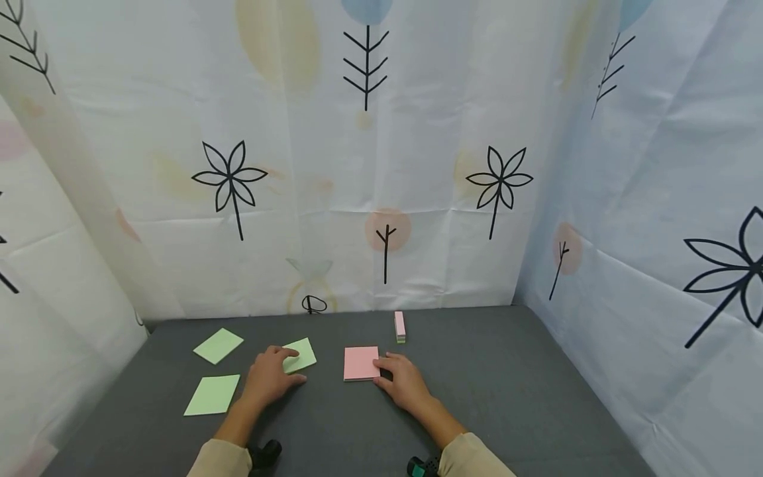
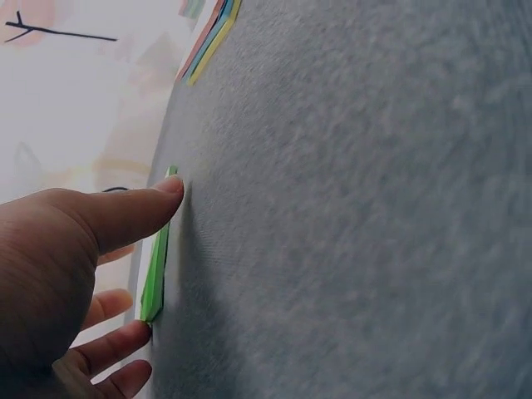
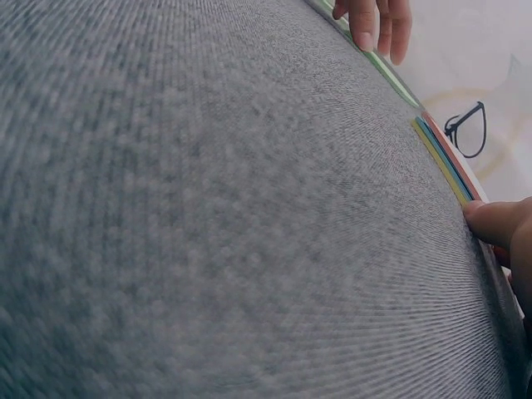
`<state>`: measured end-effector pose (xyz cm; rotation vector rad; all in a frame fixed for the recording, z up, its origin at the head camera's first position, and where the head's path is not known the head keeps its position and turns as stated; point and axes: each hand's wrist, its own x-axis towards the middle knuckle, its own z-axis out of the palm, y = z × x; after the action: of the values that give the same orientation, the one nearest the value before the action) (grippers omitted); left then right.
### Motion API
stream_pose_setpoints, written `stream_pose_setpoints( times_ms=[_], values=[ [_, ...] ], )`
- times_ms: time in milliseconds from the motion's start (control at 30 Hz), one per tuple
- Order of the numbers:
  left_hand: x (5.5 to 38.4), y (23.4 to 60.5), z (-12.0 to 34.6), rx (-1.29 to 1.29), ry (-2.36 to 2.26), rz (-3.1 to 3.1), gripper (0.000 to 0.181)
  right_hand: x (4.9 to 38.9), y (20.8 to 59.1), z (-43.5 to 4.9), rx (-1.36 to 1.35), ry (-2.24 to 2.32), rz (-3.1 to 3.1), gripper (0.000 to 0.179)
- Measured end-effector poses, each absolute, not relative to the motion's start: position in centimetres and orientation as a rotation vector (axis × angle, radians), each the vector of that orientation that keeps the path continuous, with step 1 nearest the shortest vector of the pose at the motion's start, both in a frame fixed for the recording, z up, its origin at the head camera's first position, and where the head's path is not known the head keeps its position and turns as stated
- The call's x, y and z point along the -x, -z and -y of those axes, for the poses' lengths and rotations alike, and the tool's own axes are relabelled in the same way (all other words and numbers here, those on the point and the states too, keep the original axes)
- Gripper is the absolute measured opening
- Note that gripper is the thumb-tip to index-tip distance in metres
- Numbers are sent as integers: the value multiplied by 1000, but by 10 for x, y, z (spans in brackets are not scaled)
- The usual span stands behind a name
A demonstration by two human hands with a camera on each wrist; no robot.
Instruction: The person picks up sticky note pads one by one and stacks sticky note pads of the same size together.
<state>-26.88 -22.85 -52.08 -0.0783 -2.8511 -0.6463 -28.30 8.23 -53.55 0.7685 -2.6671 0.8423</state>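
My left hand (image 1: 272, 376) lies over the right-hand one of three light green sticky notes (image 1: 305, 354). Its fingers reach across the note's left part, and the thumb stands apart near the front corner. In the left wrist view this green note (image 2: 155, 278) shows edge-on behind the thumb. With thumb and forefinger, my right hand (image 1: 405, 383) holds the right edge of a square sticky note pad (image 1: 360, 363) with a pink top. The pad's side (image 3: 445, 162) shows red, blue and yellow layers in the right wrist view, with the thumb at its corner.
Two more green notes, a back one (image 1: 218, 346) and a front one (image 1: 211, 395), lie to the left on the dark grey table (image 1: 489, 397). A narrow pink-topped block (image 1: 400, 327) stands behind the pad. White patterned cloth walls (image 1: 417, 165) enclose the back and sides.
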Motion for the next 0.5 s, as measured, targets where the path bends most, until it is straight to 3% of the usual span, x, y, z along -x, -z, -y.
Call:
stream_pose_setpoints(
  times_ms=[500],
  values=[
    [273,523,211,188,695,2784,51,281,534,-83,-771,-841,2669,37]
  ],
)
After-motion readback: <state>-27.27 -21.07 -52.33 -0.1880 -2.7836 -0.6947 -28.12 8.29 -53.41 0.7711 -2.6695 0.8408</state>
